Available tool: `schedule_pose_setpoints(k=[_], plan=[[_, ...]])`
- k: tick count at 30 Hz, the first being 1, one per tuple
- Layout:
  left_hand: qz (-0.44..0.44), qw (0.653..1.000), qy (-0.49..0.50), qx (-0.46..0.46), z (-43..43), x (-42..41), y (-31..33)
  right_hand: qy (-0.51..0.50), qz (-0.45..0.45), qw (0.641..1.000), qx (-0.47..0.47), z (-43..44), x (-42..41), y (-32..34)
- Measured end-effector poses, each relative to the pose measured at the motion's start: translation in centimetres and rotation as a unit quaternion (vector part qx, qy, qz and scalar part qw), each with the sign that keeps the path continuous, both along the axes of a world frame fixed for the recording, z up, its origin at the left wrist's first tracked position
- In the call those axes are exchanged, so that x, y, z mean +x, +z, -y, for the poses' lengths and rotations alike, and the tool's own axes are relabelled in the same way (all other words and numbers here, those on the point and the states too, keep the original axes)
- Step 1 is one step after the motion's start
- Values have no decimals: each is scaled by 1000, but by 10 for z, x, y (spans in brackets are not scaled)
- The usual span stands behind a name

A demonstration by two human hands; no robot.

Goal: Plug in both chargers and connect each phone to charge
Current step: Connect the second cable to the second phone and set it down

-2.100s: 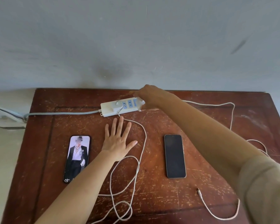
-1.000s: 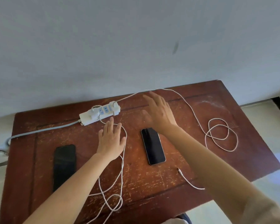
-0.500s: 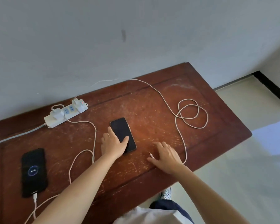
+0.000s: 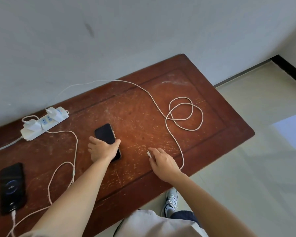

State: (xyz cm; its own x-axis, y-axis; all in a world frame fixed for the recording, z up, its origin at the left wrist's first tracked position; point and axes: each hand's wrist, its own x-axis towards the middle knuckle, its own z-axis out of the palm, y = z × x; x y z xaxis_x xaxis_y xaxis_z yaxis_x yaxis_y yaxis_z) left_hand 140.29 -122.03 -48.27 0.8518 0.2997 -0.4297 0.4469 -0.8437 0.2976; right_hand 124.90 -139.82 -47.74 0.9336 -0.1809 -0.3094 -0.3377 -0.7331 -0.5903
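Observation:
A white power strip (image 4: 44, 123) lies at the back left of the wooden table (image 4: 137, 117) with two white chargers plugged in. The left phone (image 4: 11, 187) shows a charging ring, with a white cable (image 4: 61, 170) plugged into its near end. My left hand (image 4: 102, 148) grips the near end of the dark middle phone (image 4: 105, 134), which lies flat. My right hand (image 4: 162, 160) pinches the plug end (image 4: 149, 153) of the second white cable (image 4: 184, 115), just right of that phone and apart from it. That cable loops across the table's right half.
A grey wall stands behind the table. The power strip's grey cord (image 4: 5, 147) runs off the left edge. Pale tiled floor (image 4: 255, 159) lies to the right, and my shoe (image 4: 171, 202) shows below the table's front edge.
My view has swung right and down. My left hand closed around the middle phone's near end. My right hand picked up the second cable's plug end from the table.

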Motion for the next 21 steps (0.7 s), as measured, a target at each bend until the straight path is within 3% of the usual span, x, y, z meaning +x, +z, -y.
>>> schedule_pose_setpoints(k=[2, 4, 8, 10, 13, 16, 21], plan=[[-10, 995, 69, -71, -2, -2, 6, -26, 12, 999, 23, 2, 5, 7], [-45, 960, 174, -213, -5, -6, 17, -69, 20, 995, 63, 0, 12, 18], [-89, 764, 323, -552, -16, -9, 57, -176, 64, 973, 135, -9, 30, 49], [-76, 679, 334, -649, -23, -8, 80, -214, 100, 952, 196, -16, 36, 66], [-82, 591, 297, -746, -35, -11, 114, -243, 150, 911, 297, -26, 43, 91], [-81, 553, 237, -794, -44, -17, 140, -244, 186, 877, 370, -37, 45, 113], [-25, 563, 183, -805, -53, -23, 159, -255, 182, 848, 427, -47, 34, 132]])
